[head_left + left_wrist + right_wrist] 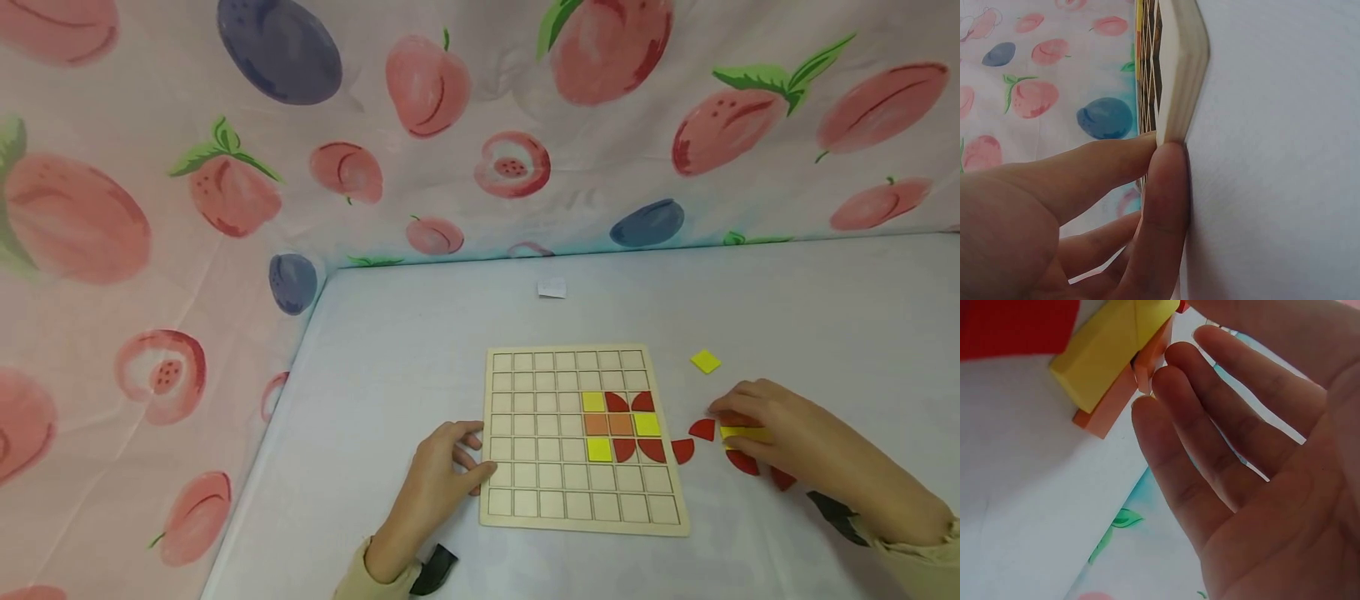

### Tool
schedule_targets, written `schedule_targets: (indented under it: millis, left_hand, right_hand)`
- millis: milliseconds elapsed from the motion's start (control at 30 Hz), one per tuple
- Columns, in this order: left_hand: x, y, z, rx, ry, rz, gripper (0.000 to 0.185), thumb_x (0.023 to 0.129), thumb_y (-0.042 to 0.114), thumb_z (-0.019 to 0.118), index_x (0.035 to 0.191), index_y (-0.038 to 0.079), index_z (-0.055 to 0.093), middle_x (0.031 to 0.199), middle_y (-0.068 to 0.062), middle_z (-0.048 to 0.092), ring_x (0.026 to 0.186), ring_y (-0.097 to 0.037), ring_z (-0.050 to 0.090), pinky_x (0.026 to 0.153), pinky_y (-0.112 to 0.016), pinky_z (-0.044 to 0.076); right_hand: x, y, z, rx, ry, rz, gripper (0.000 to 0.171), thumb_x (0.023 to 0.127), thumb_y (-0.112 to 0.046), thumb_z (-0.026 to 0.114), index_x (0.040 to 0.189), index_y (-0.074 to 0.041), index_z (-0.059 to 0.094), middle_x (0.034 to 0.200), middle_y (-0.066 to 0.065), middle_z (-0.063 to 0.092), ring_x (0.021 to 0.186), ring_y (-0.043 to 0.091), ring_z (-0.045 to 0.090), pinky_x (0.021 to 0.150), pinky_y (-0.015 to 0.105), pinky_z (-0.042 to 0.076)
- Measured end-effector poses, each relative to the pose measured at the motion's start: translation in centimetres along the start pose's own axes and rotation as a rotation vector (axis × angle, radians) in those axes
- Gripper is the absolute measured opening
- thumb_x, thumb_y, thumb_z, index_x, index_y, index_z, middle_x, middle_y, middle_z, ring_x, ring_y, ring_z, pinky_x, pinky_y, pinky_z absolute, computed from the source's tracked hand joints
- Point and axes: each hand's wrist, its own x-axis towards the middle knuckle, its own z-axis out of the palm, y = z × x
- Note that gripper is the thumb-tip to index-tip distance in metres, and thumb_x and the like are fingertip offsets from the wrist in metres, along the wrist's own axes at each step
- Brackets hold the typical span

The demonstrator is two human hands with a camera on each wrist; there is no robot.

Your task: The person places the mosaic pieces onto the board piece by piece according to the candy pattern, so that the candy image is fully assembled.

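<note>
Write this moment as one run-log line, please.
left hand: pinches pale wooden grid board, left edge | right hand: fingers spread, near loose yellow blocks, red quarter-circle pieces | board: partly filled

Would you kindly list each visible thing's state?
Pale wooden grid board: flat, partly filled
Two orange square tiles: in adjoining cells
Lone yellow square tile: off the board
Red quarter-round pieces: some placed, others loose
Small white slip: lying loose
Left hand: pinching board's edge
Right hand: over loose pieces

Loose tiles lie right of the board.
</note>
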Motion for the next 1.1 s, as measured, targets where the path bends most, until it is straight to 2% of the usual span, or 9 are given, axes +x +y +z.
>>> schedule_targets:
  millis: [133, 300, 533, 667, 900, 1100]
  left_hand:
    - [-0.04, 0.05, -0.01, -0.002, 0.000, -0.005, 0.050, 0.081, 0.003, 0.079, 0.127, -0.003, 0.060, 0.102, -0.006, 0.059, 0.073, -0.008, 0.061, 0.053, -0.021, 0.057]
    - [-0.07, 0.10, 0.02, -0.004, -0.003, -0.007, 0.050, 0.081, 0.004, 0.079, 0.127, -0.003, 0.060, 0.102, -0.006, 0.059, 0.073, -0.008, 0.061, 0.053, -0.022, 0.057]
    - [-0.10, 0.10, 0.01, 0.001, -0.007, 0.005, 0.050, 0.081, 0.004, 0.078, 0.127, -0.003, 0.060, 0.102, -0.006, 0.059, 0.071, -0.007, 0.061, 0.053, -0.022, 0.057]
    - [-0.14, 0.17, 0.00, -0.002, -0.006, 0.006, 0.050, 0.081, 0.003, 0.078, 0.127, -0.003, 0.060, 0.102, -0.006, 0.059, 0.071, -0.007, 0.061, 0.053, -0.022, 0.057]
    - [-0.17, 0.20, 0.00, 0.001, -0.003, 0.006, 0.050, 0.081, 0.002, 0.078, 0.127, -0.004, 0.060, 0.101, -0.006, 0.059, 0.071, -0.007, 0.061, 0.052, -0.021, 0.056]
    - [-0.13, 0.15, -0.02, 0.012, 0.002, 0.015, 0.050, 0.080, 0.002, 0.079, 0.126, -0.004, 0.060, 0.101, -0.006, 0.059, 0.071, -0.006, 0.061, 0.053, -0.021, 0.056]
  right_hand:
    - [-0.05, 0.17, 0.04, 0.008, 0.026, -0.019, 0.033, 0.073, -0.020, 0.088, 0.102, -0.012, 0.073, 0.097, -0.004, 0.063, 0.089, 0.017, 0.056, 0.075, 0.038, 0.061]
    - [0.08, 0.24, 0.15, 0.012, 0.028, 0.014, 0.032, 0.076, -0.019, 0.086, 0.105, -0.010, 0.073, 0.099, 0.000, 0.064, 0.089, 0.019, 0.058, 0.076, 0.040, 0.061]
    - [0.38, 0.50, 0.31, -0.014, 0.040, 0.028, 0.035, 0.075, -0.014, 0.086, 0.106, -0.006, 0.073, 0.100, 0.005, 0.066, 0.091, 0.024, 0.058, 0.079, 0.046, 0.061]
    - [0.57, 0.39, 0.28, -0.007, 0.048, 0.037, 0.034, 0.075, -0.014, 0.086, 0.106, -0.007, 0.074, 0.098, 0.003, 0.067, 0.091, 0.023, 0.058, 0.079, 0.045, 0.061]
    - [0.75, 0.50, 0.22, 0.006, 0.090, 0.015, 0.027, 0.076, -0.014, 0.085, 0.101, -0.008, 0.075, 0.092, -0.001, 0.066, 0.085, 0.019, 0.056, 0.071, 0.038, 0.060]
    - [0.78, 0.47, 0.03, 0.011, 0.088, 0.020, 0.022, 0.076, -0.012, 0.085, 0.096, -0.011, 0.075, 0.089, -0.002, 0.063, 0.082, 0.018, 0.056, 0.071, 0.039, 0.061]
